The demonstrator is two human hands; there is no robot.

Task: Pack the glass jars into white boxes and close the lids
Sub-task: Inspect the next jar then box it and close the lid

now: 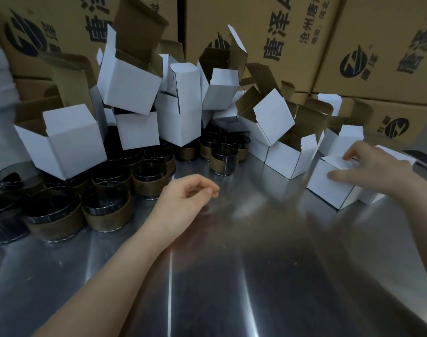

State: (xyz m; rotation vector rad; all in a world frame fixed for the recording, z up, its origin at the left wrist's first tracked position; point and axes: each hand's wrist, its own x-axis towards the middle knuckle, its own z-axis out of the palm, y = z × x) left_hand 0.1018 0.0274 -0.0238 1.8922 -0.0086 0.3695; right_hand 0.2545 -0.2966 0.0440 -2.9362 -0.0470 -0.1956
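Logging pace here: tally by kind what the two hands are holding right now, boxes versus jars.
white box: 1, gripped by the right hand
Glass jars: 0 held; the left hand holds nothing
Total: 1

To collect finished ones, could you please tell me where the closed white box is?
The closed white box sits on the steel table, right side of the head view, gripped by the right hand, beside open white boxes.

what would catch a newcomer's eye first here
Open white boxes are heaped at the back of the steel table, with dark glass jars crowded at its left. At the right, the right hand grips a closed box while the left hand hovers empty mid-table.
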